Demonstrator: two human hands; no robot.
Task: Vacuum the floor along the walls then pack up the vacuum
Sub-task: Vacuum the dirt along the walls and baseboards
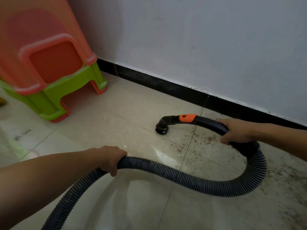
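Observation:
A ribbed dark vacuum hose [182, 175] loops across the tiled floor from the lower left to the right. It ends in a curved black handle [211, 122] with an orange slider [188, 118]. The round black nozzle [160, 129] rests on the floor a short way from the wall. My right hand [239, 131] grips the handle from above. My left hand [110, 157] is wrapped around the hose further back. The vacuum's body is out of view.
Brown dirt specks [204, 140] litter the beige tiles to the right of the nozzle. A white wall [199, 47] with a black skirting [166, 83] runs diagonally behind. Stacked orange and green plastic stools [49, 83] stand at the left.

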